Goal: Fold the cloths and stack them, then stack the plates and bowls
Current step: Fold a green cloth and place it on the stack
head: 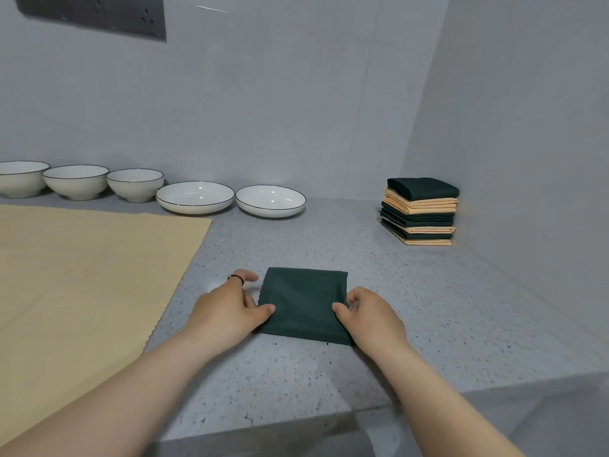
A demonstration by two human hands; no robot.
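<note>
Near the front edge of the table (pixel 296 374), left hand (pixel 227 308) and right hand (pixel 369 313) each pinch one side of the folded green cloth (pixel 304 301), thumbs on top, well apart from the cloth stack (pixel 420 211).

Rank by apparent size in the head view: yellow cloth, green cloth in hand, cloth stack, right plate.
1. yellow cloth
2-3. green cloth and stack: similar; the cloth is nearer, so unranked
4. right plate
</note>
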